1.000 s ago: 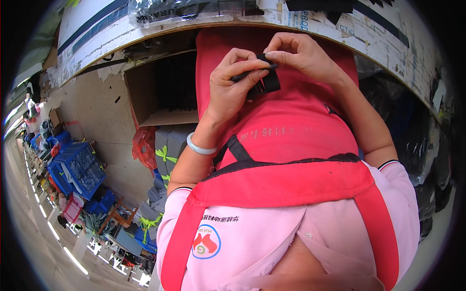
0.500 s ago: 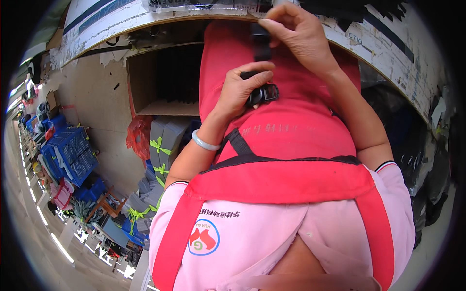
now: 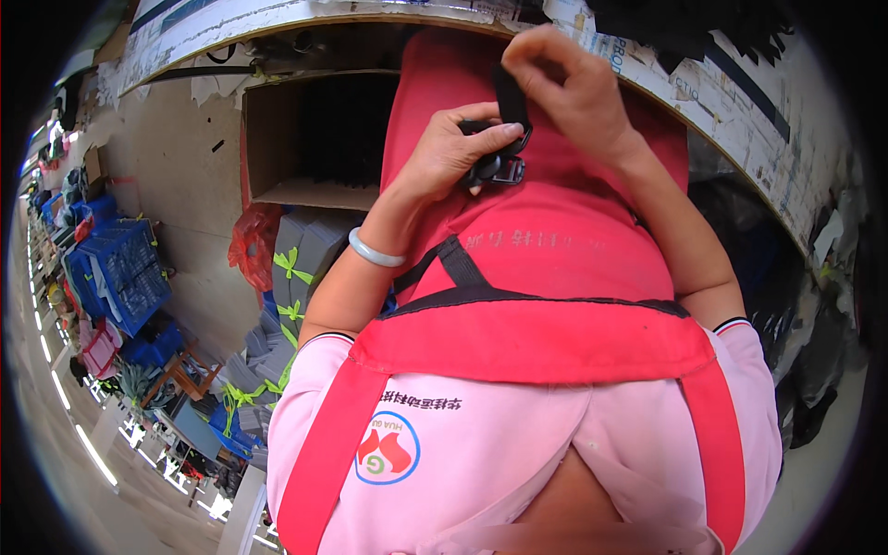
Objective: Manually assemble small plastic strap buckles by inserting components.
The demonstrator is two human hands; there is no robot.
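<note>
Left hand point(image 3: 453, 157) closed around a small black plastic buckle point(image 3: 499, 166), thumb pressed across its top, fingers curled beneath. Right hand point(image 3: 564, 88) just above, pinching a black woven strap point(image 3: 511, 97) between thumb and fingertips, strap running down into the buckle. Both resting against a red fabric apron point(image 3: 555, 231), which spreads below the hands over a pale pink short-sleeved shirt point(image 3: 518, 444). On the left wrist, a pale green smooth bangle point(image 3: 375, 250). Below the hands, on the apron, a faint line of pale print; lower, on the shirt, a round badge point(image 3: 387, 449) with a blue ring and a red shape inside, a short row of dark characters above it. Left of the left hand, an open brown cardboard box point(image 3: 277, 139), dark inside. Below that box, grey flat bundles tied with green tape point(image 3: 301, 254) beside a red plastic bag point(image 3: 250, 245). Far left, blue plastic crates point(image 3: 120, 268). Above the right hand, a long white curved board edge point(image 3: 703, 88) with dark printed lettering.
</note>
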